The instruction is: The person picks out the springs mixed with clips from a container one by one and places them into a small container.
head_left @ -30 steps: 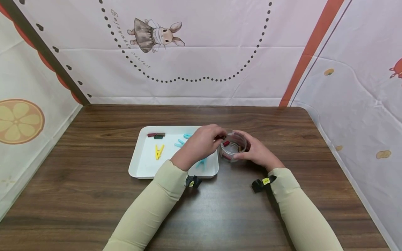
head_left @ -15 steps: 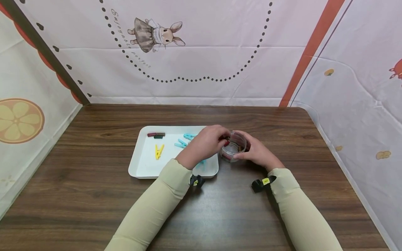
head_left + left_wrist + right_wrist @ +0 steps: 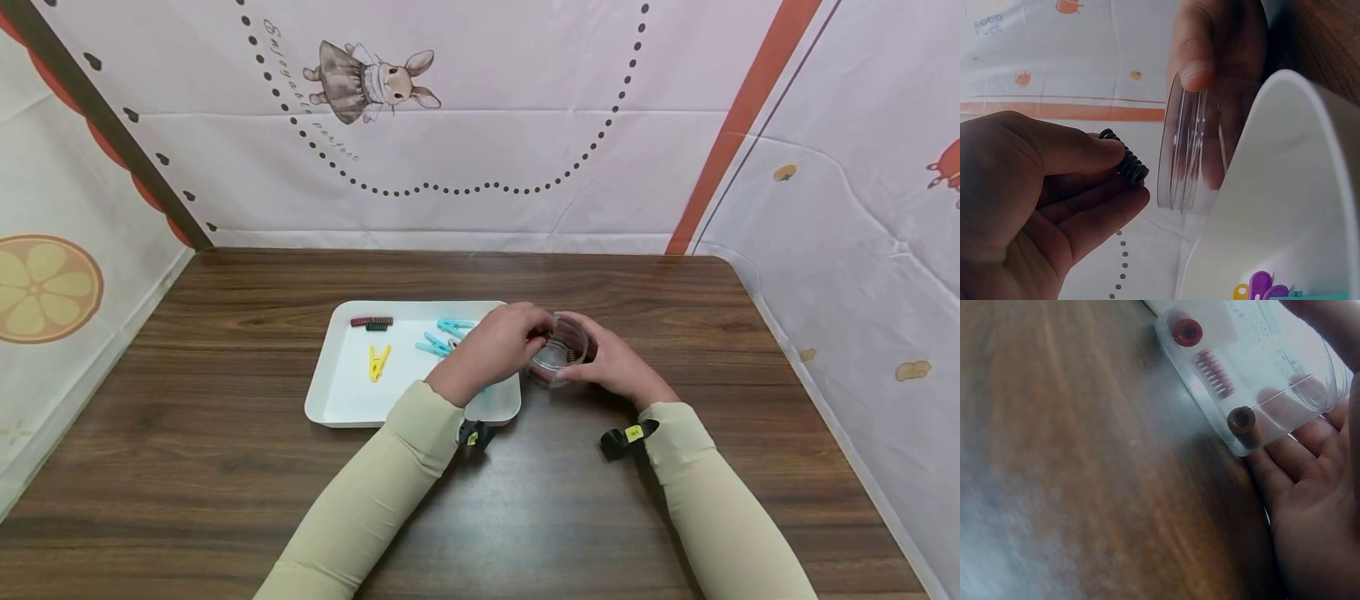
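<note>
Red, brown springs (image 3: 1216, 374) inside jar (image 3: 1179, 150)

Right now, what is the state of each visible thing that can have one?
Dark spring: pinched in the left grip.
Jar: uncovered, held by the right grip.
Brown spring: inside the jar.
Reddish springs: inside the jar.
White tray: uncovered, loaded.
Yellow clip: lying in tray.
Blue clips: in tray, partly covered.

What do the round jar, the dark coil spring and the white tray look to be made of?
Clear round jar: glossy, probably plastic; springs inside show through its wall. Glass isn't ruled out.
Dark coil spring: likely coated metal, judging by its wound turns; dim view leaves that open.
White tray: seemingly moulded plastic, smooth, with even colour and rounded corners.
</note>
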{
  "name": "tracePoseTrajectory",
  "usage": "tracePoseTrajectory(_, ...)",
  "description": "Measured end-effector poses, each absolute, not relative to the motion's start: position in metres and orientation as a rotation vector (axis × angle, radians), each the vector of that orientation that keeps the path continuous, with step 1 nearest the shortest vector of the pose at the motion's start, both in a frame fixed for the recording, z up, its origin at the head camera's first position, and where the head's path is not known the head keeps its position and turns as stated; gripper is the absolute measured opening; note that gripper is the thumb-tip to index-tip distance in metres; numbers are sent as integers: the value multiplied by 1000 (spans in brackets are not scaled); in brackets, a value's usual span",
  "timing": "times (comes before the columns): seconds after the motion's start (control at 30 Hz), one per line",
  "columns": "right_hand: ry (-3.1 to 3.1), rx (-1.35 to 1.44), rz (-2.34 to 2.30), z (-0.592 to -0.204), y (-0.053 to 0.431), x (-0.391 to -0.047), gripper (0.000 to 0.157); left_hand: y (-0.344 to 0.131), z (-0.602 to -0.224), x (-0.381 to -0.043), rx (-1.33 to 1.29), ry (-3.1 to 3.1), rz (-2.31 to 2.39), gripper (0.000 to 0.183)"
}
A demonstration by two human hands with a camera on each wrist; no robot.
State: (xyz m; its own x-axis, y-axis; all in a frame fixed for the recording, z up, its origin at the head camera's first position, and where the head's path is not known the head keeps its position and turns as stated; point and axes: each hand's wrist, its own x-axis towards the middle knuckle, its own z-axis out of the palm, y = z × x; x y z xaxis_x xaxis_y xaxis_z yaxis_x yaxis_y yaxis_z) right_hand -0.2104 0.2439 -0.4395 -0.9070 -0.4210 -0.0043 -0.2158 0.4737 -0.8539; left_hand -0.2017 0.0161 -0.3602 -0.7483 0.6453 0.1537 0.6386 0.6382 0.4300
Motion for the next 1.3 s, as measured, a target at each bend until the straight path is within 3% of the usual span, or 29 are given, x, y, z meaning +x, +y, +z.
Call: tracePoseTrajectory(1.3, 2491, -526, -1399, -435, 243, -211, 87, 21, -360, -204, 1019, 2832, 688, 24)
